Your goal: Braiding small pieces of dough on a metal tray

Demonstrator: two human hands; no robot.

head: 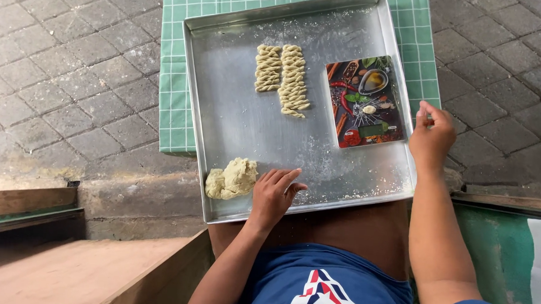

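On tray point(235, 117): dough lump point(231, 179), twisted strips point(283, 78), scale point(365, 101)

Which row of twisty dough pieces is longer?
The right row, next to the kitchen scale. It reaches farther down the tray than the shorter left row.

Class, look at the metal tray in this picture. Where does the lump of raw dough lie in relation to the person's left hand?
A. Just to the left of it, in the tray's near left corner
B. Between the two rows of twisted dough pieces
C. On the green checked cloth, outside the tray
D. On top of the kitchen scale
A: the dough lump sits in the near left corner of the tray, right beside the left hand, far from the scale.
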